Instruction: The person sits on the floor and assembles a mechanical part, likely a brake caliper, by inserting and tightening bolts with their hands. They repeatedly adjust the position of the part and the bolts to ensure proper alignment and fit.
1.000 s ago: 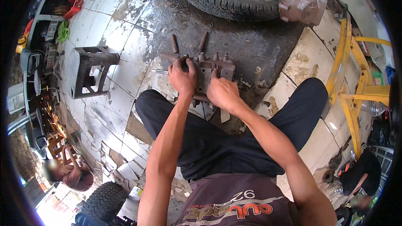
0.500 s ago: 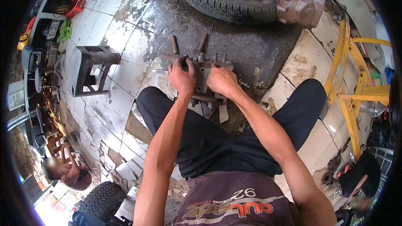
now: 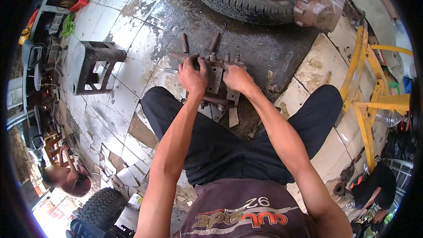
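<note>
A greasy metal gear housing [image 3: 215, 81] rests on the floor between my knees, with a shiny splined shaft [image 3: 169, 71] sticking out to its left. My left hand [image 3: 193, 77] is closed over the housing's far left part, thumb and fingers curled round a dark part there. Over its right side, my right hand [image 3: 238, 78] is closed, thumb and forefinger pressed together at the far edge. Whatever they pinch is too small to make out. Two rusty rods, a left one [image 3: 184, 42] and a right one [image 3: 215, 42], stick up beyond the housing.
A large tyre [image 3: 242, 6] with metal parts inside lies ahead, a cast metal casing [image 3: 318, 2] against it. To the left stands a dark stool [image 3: 94, 68]; to the right, a yellow frame [image 3: 362, 70]. One person [image 3: 72, 176] sits far left, another [image 3: 374, 189] far right.
Both hands stay at the housing, with the right one shifted slightly right. Sparks near the person at left have faded. The whole view has shifted a little.
</note>
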The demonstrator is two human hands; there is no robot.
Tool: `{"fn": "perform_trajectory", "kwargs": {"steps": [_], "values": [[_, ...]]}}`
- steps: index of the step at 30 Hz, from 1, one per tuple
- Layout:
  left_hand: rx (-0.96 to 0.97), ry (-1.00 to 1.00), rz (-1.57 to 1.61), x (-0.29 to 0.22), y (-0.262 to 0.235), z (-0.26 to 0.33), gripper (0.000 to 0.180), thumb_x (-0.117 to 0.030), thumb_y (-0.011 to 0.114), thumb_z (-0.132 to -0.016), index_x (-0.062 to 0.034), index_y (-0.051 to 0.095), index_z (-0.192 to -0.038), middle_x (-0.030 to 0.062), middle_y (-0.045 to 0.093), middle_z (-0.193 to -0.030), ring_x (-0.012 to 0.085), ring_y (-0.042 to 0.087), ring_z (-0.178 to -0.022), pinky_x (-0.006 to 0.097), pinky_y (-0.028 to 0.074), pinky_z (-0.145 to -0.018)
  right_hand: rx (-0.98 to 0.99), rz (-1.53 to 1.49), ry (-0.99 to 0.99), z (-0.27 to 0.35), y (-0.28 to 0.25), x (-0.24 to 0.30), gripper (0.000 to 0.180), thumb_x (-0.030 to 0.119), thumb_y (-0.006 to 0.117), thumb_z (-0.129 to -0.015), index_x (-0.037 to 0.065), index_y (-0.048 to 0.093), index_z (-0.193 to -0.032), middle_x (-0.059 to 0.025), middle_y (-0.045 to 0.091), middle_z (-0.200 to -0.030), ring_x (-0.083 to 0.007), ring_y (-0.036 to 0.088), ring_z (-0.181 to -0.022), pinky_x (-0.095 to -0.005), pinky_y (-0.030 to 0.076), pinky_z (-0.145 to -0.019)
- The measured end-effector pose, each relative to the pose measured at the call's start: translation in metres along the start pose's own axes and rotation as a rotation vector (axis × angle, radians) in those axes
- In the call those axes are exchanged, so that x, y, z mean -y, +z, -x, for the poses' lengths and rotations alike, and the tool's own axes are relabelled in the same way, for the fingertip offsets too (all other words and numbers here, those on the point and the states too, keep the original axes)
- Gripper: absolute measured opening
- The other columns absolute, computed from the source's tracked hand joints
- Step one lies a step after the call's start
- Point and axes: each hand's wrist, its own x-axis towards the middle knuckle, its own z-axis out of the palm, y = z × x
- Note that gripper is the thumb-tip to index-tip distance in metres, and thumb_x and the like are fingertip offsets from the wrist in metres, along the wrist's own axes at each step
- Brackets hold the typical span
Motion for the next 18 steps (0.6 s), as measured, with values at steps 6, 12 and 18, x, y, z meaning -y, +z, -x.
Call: {"fn": "perform_trajectory", "kwargs": {"steps": [6,12,18], "values": [[-0.015,0.016,0.001,0.005,0.001,0.000,0.023,-0.028,0.065,-0.088,-0.0092,0.073,-0.098,0.0112,0.072,-0.097,0.0339,0.062,-0.098,0.045,0.048,-0.086,-0.108,0.082,-0.014,0.041,0.016,0.008,0.063,0.016,0.047,-0.088,0.002,0.041,-0.148,-0.0327,0.066,-0.110,-0.0483,0.064,-0.106,-0.0529,0.049,-0.096],[0.014,0.001,0.036,0.002,0.000,0.000,0.023,-0.027,0.065,-0.087,-0.0095,0.074,-0.098,0.0103,0.072,-0.097,0.0332,0.063,-0.098,0.044,0.048,-0.087,-0.062,0.228,-0.031,0.041,0.008,0.019,0.027,0.015,0.057,-0.084,-0.003,0.075,-0.094,-0.0267,0.071,-0.103,-0.0432,0.069,-0.100,-0.0491,0.056,-0.086],[0.028,0.008,-0.007,0.002,-0.004,-0.003,0.024,-0.029,0.065,-0.087,-0.0101,0.073,-0.099,0.0087,0.072,-0.099,0.0324,0.062,-0.100,0.045,0.047,-0.088,-0.071,0.342,-0.092,0.048,0.014,0.026,0.027,0.015,0.058,-0.084,-0.001,0.076,-0.096,-0.0254,0.072,-0.101,-0.0416,0.071,-0.098,-0.0479,0.056,-0.084]]}}
